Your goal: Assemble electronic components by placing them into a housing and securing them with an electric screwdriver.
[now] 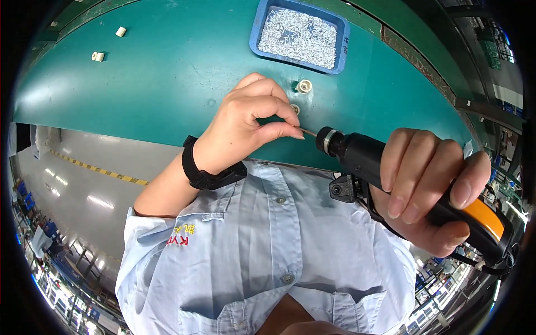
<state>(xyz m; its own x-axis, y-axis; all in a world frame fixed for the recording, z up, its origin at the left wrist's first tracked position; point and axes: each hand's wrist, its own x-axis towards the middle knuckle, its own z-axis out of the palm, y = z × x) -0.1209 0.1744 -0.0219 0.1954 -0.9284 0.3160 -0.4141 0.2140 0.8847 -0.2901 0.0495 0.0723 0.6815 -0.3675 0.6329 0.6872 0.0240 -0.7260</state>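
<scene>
My right hand [427,187] is wrapped around a black and orange electric screwdriver [363,153]. Its thin bit [308,132] points left toward my other hand. My left hand [259,111] has thumb and forefinger pinched together right at the bit's tip; whatever lies between them is too small and covered to make out. Just beyond those fingertips a round cream part [295,109] is partly hidden by the hand. A second cream round part [304,86] with metal inside stands slightly farther off on the green table [167,78].
At the back of the table, a blue tray [341,47] holds many small silvery pieces like screws. Cream cylindrical parts [121,32] lie at the far left, with another pair [98,56] nearby. A black strap [195,164] circles my left wrist. The screwdriver's cable [469,259] hangs at right.
</scene>
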